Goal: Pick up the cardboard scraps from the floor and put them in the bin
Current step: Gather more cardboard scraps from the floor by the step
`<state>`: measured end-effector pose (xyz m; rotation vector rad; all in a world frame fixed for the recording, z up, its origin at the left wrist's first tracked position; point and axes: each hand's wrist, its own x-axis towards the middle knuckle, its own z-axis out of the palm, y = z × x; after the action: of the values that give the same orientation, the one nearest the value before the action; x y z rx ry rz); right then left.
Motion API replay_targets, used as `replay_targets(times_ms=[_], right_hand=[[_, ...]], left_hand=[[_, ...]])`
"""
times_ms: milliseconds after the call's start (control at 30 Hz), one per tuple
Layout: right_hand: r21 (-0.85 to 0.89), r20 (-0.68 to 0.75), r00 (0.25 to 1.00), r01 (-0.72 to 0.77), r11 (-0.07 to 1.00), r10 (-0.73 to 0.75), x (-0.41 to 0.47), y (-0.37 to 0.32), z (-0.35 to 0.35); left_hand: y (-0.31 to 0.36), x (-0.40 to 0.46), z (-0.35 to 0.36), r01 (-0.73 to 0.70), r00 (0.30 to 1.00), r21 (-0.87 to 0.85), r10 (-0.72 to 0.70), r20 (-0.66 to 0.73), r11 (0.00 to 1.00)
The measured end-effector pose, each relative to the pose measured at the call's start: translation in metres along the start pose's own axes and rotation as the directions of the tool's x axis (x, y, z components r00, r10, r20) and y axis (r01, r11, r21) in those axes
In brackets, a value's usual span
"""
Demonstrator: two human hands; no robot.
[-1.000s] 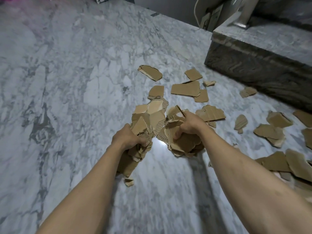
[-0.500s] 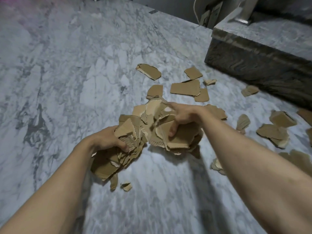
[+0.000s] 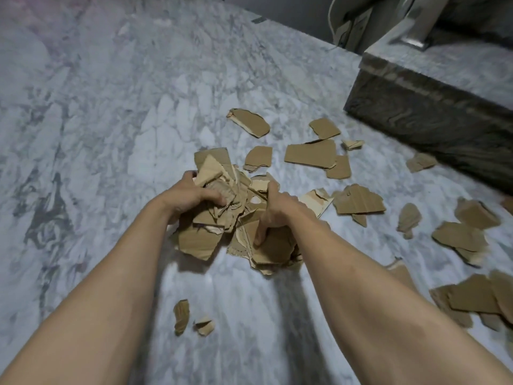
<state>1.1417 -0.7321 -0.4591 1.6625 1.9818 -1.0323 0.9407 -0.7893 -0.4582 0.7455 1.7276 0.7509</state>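
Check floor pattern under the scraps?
White marble floor with grey veining, clearest in the head view.

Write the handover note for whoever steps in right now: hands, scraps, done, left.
Left hand: grips a bundle of cardboard scraps.
Right hand: grips a second bundle; the two bundles are pressed together above the marble floor.
Done: one armful gathered; nothing shown binned.
Left: loose scraps ahead and on the right, two small bits near the left forearm. The bin is out of view, so find it, drop this load, then return for the rest.
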Motion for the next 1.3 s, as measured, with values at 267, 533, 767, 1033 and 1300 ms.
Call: replay_targets(times_ms=[267,533,767,1033,1300], right_hand=[[0.423,-0.063,0.997,0.056,0.904,-0.032,-0.023,0.079,-0.003],[0.142,-0.026,0.999,-0.02,0.99,0.024,-0.024,0.114,-0.063],[-0.03,0.083,0.988,-0.129,0.991,0.131,0.01,0.091,-0.053],[-0.068,-0.072,0.989,-0.136,0.988,0.131,0.01,0.088,-0.039],[0.09,-0.207,0.977,-0.034,0.995,0.053,-0.022,0.105,-0.022]], left_hand=[[0.022,0.008,0.027,0.039,0.985,-0.086,-0.024,0.173,0.996],[0.032,0.041,0.064,-0.015,0.996,0.561,-0.035,0.079,0.827],[0.027,0.052,0.092,-0.051,0.999,0.737,0.04,0.032,0.674],[0.011,0.036,0.096,-0.098,0.993,0.658,0.122,0.009,0.747],[-0.011,-0.001,0.089,-0.061,0.99,0.363,0.103,-0.098,0.93]])
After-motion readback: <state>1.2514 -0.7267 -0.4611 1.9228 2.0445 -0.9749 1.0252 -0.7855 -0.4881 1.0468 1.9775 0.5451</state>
